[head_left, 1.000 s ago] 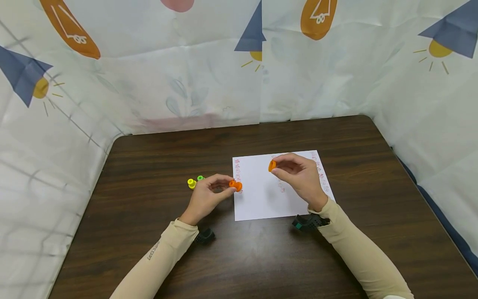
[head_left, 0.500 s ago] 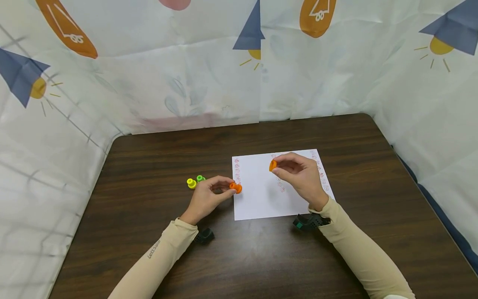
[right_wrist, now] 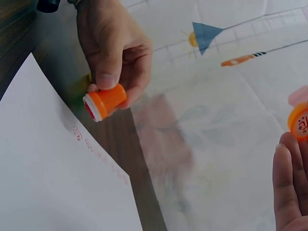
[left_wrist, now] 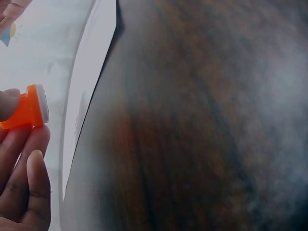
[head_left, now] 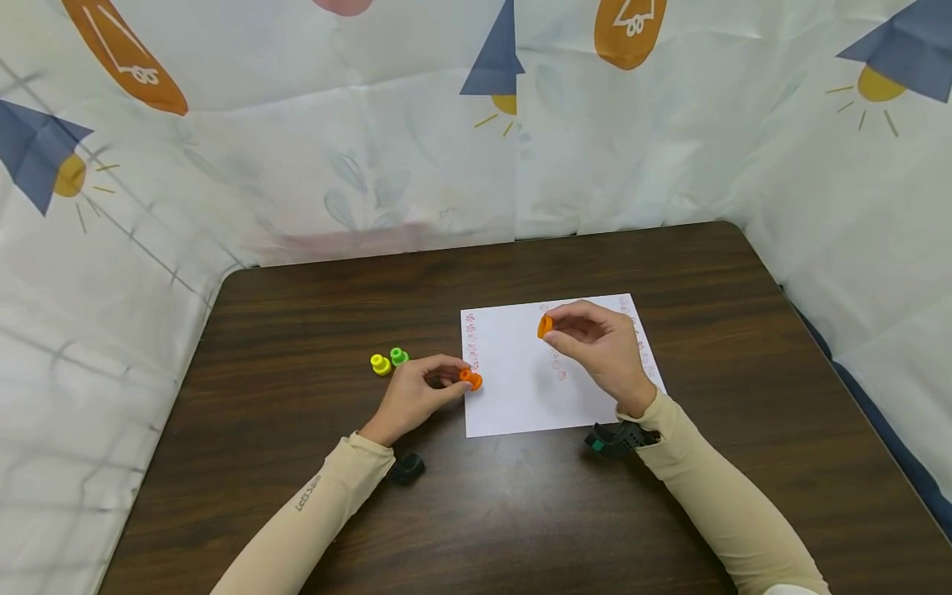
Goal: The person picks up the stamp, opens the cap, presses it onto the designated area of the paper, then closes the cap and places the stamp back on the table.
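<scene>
My left hand pinches an orange stamp between thumb and fingers, over the left edge of a white paper sheet. In the right wrist view the stamp is tilted, its white rim and red face pointing down toward the paper. My right hand pinches a small orange cap above the middle of the sheet. A printed design shows on the round face of this cap. Small red prints run in columns along the paper's left side, middle and right side.
Beyond the left hand, a yellow stamp and a green stamp stand close together on the dark wooden table. Patterned white cloth hangs behind the table and at both sides. Black straps sit on both wrists.
The left hand has lowered slightly in the head view with the orange stamp, showing more of the green stamp behind it. The right hand keeps its hold on the cap, almost still.
</scene>
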Action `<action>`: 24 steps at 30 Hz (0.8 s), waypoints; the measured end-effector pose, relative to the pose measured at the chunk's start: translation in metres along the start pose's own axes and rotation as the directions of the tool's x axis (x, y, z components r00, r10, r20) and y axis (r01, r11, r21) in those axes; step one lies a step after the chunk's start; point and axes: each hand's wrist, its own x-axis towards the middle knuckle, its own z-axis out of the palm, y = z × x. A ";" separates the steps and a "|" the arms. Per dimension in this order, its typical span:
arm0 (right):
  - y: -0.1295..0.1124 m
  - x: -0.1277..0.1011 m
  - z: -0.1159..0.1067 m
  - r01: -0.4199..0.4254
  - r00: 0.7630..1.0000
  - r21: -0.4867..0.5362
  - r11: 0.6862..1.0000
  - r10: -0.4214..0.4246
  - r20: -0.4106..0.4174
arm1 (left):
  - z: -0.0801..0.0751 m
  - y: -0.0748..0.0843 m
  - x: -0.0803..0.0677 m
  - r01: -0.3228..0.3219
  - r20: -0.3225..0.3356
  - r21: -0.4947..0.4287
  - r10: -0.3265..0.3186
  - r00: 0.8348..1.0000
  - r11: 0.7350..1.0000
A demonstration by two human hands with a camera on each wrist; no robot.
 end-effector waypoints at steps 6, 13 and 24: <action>-0.001 0.000 -0.001 0.001 1.000 -0.006 1.000 -0.001 -0.003 | 0.000 -0.001 0.001 -0.016 0.023 0.052 0.015 1.000 0.999; -0.003 0.001 -0.001 -0.007 1.000 -0.003 1.000 0.007 -0.002 | 0.002 -0.002 0.002 -0.024 0.058 0.095 0.019 0.998 0.995; 0.000 0.000 -0.003 -0.015 1.000 0.004 1.000 0.015 -0.001 | 0.003 0.001 0.004 -0.058 0.088 0.096 0.050 0.995 0.994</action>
